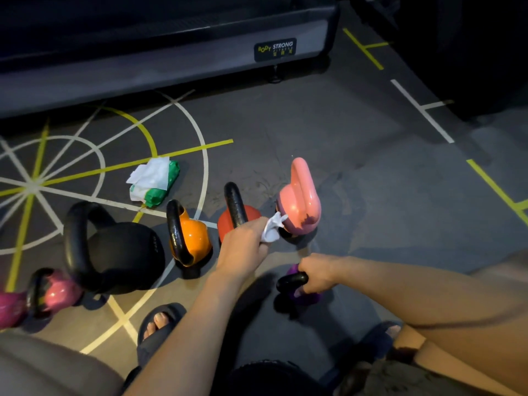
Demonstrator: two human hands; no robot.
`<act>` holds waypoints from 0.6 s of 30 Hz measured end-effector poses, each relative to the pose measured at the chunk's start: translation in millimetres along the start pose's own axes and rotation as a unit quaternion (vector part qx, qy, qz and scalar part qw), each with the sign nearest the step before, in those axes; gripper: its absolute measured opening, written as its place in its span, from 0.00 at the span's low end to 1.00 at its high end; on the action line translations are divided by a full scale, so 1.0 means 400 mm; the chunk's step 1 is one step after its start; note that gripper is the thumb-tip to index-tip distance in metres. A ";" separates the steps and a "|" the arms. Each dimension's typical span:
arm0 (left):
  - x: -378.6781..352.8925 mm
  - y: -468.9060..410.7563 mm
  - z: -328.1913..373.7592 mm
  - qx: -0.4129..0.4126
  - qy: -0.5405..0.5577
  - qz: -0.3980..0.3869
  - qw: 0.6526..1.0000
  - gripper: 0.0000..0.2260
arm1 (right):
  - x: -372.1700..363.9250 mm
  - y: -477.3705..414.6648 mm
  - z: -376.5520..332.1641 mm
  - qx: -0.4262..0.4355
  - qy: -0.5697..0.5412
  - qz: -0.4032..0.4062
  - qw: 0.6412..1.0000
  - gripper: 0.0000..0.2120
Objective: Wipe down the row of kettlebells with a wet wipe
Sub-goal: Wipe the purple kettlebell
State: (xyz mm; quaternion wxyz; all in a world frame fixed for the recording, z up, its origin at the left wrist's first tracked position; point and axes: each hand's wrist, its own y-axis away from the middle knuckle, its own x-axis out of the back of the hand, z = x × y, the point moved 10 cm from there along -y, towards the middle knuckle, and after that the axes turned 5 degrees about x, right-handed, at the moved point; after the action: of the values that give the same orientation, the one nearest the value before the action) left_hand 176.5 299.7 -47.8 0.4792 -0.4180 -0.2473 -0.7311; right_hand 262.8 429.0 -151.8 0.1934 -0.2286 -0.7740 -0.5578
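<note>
- Left hand (243,247) pinches the wet wipe (271,230) at the pink kettlebell (300,201), the right end of the row on the floor (371,167).
- Right hand (320,272) grips the purple kettlebell (303,297) by its handle.
- Risk: a hard wipe could tip the unsteadied pink kettlebell.

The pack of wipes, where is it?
In the head view, the pack of wipes lies on the floor left of centre, just behind the orange kettlebell and the black kettlebell.

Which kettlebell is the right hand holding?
The purple kettlebell, nearest the camera: the right hand grips its black handle, while the others stand farther back.
</note>
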 end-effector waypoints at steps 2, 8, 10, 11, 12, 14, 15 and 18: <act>-0.001 -0.026 0.015 -0.058 -0.062 -0.012 0.996 0.07 | 0.000 0.004 -0.001 -0.010 0.003 -0.001 1.000 0.20; -0.016 -0.153 0.009 -0.072 -0.217 -0.082 0.970 0.06 | -0.023 0.018 0.025 -0.038 -0.012 -0.003 0.999 0.18; -0.037 -0.194 0.015 -0.070 -0.271 -0.125 0.952 0.09 | 0.011 0.041 0.057 -0.060 -0.031 0.010 0.998 0.19; -0.052 -0.206 0.022 -0.075 -0.288 -0.144 0.944 0.09 | 0.033 0.059 0.074 -0.073 -0.041 0.013 0.996 0.19; -0.067 -0.213 0.025 -0.076 -0.294 -0.162 0.939 0.10 | 0.053 0.074 0.095 -0.083 -0.051 0.015 0.995 0.20; -0.095 -0.224 0.017 -0.063 -0.292 -0.184 0.936 0.11 | 0.086 0.102 0.144 -0.107 -0.077 0.022 0.991 0.17; -0.105 -0.230 0.008 -0.053 -0.295 -0.186 0.936 0.12 | 0.099 0.113 0.173 -0.122 -0.094 0.029 0.988 0.14; -0.106 -0.243 -0.017 -0.030 -0.294 -0.155 0.943 0.14 | 0.124 0.131 0.271 -0.174 -0.146 0.053 0.972 0.11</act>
State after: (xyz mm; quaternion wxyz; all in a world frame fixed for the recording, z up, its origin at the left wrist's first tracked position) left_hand 93.9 356.1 -83.8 0.2531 -0.5850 -0.4167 -0.6481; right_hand 247.1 553.5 -116.6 0.0651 -0.3782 -0.6718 -0.6336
